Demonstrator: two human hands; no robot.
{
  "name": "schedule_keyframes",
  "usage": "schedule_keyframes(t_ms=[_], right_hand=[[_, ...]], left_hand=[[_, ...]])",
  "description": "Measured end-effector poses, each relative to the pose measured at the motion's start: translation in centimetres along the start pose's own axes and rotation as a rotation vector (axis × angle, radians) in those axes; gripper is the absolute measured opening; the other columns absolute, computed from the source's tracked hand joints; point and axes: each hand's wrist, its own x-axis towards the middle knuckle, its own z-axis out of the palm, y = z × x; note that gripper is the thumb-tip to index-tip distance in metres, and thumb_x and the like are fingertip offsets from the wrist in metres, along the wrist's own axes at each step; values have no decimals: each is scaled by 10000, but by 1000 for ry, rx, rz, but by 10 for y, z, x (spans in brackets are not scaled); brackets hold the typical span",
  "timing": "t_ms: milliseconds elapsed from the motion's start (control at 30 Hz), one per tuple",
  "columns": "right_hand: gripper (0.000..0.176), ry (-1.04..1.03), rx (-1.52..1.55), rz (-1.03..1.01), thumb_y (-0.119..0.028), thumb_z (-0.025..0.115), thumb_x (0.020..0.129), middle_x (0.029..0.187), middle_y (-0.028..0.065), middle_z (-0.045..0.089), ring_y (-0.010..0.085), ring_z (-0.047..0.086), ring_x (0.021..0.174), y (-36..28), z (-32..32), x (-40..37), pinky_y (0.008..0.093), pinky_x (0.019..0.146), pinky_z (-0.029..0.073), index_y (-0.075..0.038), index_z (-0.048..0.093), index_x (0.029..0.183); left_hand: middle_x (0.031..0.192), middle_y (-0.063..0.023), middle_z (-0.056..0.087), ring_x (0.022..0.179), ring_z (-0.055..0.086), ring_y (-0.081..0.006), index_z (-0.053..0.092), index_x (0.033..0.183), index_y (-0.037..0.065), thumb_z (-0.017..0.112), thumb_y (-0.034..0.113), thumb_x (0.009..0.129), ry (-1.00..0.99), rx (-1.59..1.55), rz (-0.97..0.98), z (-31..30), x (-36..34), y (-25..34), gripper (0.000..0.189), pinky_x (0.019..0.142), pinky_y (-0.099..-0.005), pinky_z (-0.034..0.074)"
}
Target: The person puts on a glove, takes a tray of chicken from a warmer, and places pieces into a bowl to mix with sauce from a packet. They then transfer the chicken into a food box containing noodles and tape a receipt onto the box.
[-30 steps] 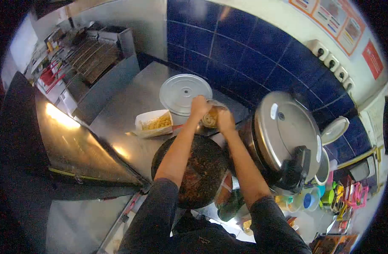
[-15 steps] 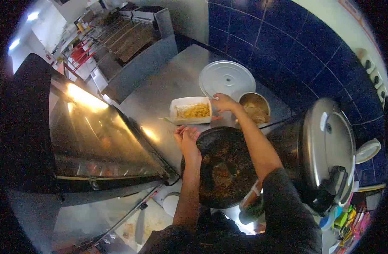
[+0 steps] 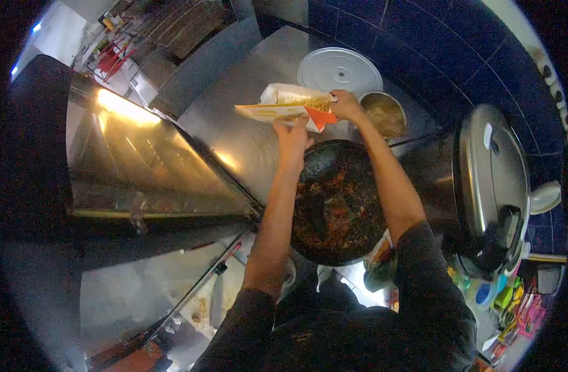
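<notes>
Item: one paper box [image 3: 259, 113], white with orange on its near right corner, over the tabletop [image 3: 234, 74]; whether its base touched the surface could not be told. It was tilted, its far wall raised and a flat flap jutting out to the left.

Contents: yellow crumbly food [image 3: 302, 99], lying within the box.

Right hand [image 3: 347, 106]: at the right end of the box, its grip narrow and holding that end.

Left hand [image 3: 291, 135]: at the near edge of the box, fingers curled and touching it; whether its grip pinched the card could not be told.

Sleeves [image 3: 429, 266]: dark, short, on both arms.

Pan [image 3: 318, 162]: dark, round, nearer the person than the box, between the forearms, with reddish-brown bits spread over its inside.

Lid [image 3: 339, 71]: pale grey, round, flat on the tabletop just beyond the box.

Bowl [image 3: 403, 113]: round, beside the right hand, with something brownish inside.

Cooker [image 3: 495, 186]: large, silver-topped, black-handled, right of the pan.

Cabinet [image 3: 135, 167]: left of the tabletop, a bright light along its upper edge.

Wall [image 3: 445, 56]: dark blue tiles, behind the lid and the bowl
</notes>
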Motion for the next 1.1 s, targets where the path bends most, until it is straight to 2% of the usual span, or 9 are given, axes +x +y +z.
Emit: schedule_keyframes(t_ms=[67,200,267,467,567,733,867,1067,1100], right_hand=[[390,294,115,-18,-332,637,808,971,216,680,336,675,904,2,-15,-30,407,793,534,-26,659,1049],[322,369,460,97,-269,633,844,890,221,685,295,696,834,-25,-45,-139,382,733,544,-23,636,1051],[302,387,470,59,-245,632,852,868,222,684,274,701,822,-44,-49,-213,373,711,544,-20,627,1054],[244,565,623,16,-91,615,824,791,123,670,184,654,725,-85,-6,-394,301,677,511,-2,562,1045],[255,558,796,-32,-45,604,817,838,122,662,145,627,733,-89,47,-457,287,667,514,7,545,1059],[299,362,1233,56,3,568,852,907,145,647,167,646,773,-103,146,-523,290,659,548,11,465,1132],[319,280,1421,120,22,508,902,992,163,618,209,663,799,-126,223,-544,329,694,590,-57,343,1163],[390,302,1598,223,-30,548,918,929,144,596,208,663,787,-163,305,-534,318,682,577,-77,254,1170],[407,320,1511,208,-40,562,915,928,140,596,202,659,780,-169,313,-530,314,675,569,-72,250,1175]], left_hand=[[1316,-148,401,1148,464,-351,196,1409,153,684,481,808,-39,32,30,4,-17,8,841,822,-438,511],[1375,-156,379,1220,453,-335,102,1459,118,664,430,840,-155,65,139,15,-103,43,892,857,-458,494],[1414,-296,317,1291,391,-370,38,1446,-79,680,337,828,-240,225,404,13,-148,36,984,1052,-478,339],[1370,-389,306,1320,341,-432,79,1390,-171,662,215,784,-212,613,673,-36,-296,8,926,1088,-463,289],[1325,-313,417,1217,460,-443,233,1381,-86,569,65,744,-298,515,296,-78,-368,13,735,1033,-443,366],[1197,-283,541,1138,548,-367,361,1345,-61,473,22,756,-232,827,128,-143,-425,3,605,973,-381,424],[1132,-257,588,1046,588,-328,392,1333,-60,447,14,781,-271,1072,374,-190,-433,-3,560,916,-368,445],[1108,-181,620,983,589,-252,539,1213,-19,517,63,825,-280,934,29,-273,-392,-5,398,879,-349,445],[1046,-149,644,937,600,-240,607,1090,-33,520,98,842,-396,1281,442,-280,-383,-1,293,840,-342,458]])
